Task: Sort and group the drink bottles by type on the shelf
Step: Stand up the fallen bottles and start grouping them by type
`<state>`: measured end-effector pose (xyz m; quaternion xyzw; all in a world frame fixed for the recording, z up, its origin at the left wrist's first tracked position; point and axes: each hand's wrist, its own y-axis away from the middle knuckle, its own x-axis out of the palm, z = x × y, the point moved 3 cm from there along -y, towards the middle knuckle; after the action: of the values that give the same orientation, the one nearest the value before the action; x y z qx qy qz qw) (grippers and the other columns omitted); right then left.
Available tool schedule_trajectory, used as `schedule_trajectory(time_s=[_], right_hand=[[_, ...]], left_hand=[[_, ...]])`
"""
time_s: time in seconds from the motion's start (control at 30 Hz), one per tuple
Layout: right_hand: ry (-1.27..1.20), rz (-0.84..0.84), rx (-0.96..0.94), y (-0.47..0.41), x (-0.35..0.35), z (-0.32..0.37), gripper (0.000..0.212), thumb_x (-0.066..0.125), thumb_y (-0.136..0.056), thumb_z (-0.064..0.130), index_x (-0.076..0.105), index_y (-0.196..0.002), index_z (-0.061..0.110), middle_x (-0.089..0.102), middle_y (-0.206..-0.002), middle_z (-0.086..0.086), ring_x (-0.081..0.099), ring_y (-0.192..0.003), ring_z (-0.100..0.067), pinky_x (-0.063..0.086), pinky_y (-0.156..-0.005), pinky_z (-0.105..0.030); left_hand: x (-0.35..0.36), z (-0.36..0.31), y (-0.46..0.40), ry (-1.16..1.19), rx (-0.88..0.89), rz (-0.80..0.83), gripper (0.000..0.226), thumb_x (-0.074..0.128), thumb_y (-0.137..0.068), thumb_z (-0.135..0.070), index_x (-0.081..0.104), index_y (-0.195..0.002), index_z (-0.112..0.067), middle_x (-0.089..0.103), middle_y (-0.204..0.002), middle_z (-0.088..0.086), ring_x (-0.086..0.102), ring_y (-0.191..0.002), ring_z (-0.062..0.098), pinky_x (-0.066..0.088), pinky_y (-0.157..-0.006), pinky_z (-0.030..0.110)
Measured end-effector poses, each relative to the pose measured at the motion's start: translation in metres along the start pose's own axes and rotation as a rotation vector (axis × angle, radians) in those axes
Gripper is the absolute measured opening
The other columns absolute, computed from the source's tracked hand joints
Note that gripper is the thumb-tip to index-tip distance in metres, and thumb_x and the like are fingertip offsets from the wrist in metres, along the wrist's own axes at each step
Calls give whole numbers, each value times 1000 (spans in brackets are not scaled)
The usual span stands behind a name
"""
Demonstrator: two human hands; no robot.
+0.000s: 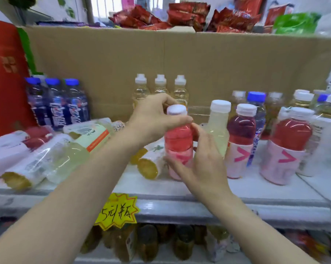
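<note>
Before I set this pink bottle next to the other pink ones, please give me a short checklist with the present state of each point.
1. Left hand grips the pink bottle at its neck: ok.
2. Right hand steadies its lower body: ok.
3. Bottle upright: ok.
4. Matching pink bottles stand upright to the right: ok.
5. Free gap beside them: not ok, a pale bottle stands between.
6. Cap tight: cannot tell.
</note>
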<state>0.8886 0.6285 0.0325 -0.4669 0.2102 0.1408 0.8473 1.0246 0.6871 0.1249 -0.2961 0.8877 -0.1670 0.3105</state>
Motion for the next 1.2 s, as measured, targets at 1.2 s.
schedule_trajectory(time_s=[1.2], right_hand=[[193, -159, 348, -26, -37, -53, 79, 82, -84, 22, 42, -151, 10, 52, -146, -6, 47, -136, -22, 36, -113, -31]], left_hand=[[24, 88, -4, 415, -608, 379, 59, 76, -90, -28, 51, -140, -9, 73, -107, 11, 74, -81, 23, 57, -54, 31]])
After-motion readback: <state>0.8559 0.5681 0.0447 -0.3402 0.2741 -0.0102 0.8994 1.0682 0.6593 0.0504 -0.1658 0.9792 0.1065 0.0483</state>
